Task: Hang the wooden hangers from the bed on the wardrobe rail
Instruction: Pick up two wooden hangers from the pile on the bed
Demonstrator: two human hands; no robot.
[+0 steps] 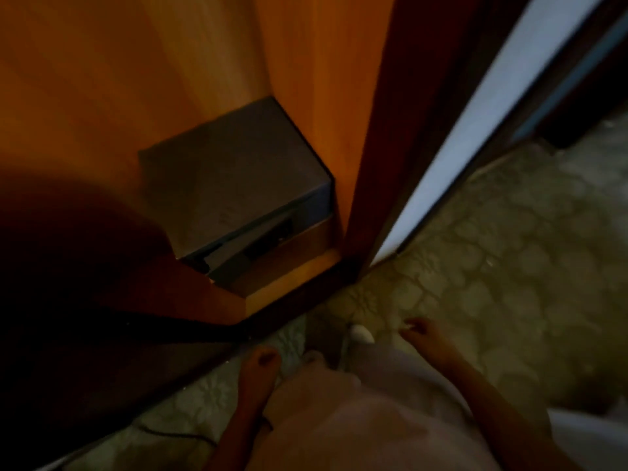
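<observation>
I look down into the open wardrobe [102, 96], whose orange wooden interior fills the upper left. No hanger, rail or bed is in view. My left hand [260, 363] hangs by my side near the wardrobe's dark lower edge, fingers loosely curled, holding nothing. My right hand [419, 329] hangs on the other side above the patterned floor, fingers relaxed and empty. The frame is dim and blurred.
A dark grey box-like safe [234, 178] sits on the wardrobe's floor in the right corner. The wardrobe's dark door edge [418, 130] and a pale panel [475, 113] run diagonally at right. Patterned carpet [509, 249] covers the floor. A thin cable [176, 435] lies at lower left.
</observation>
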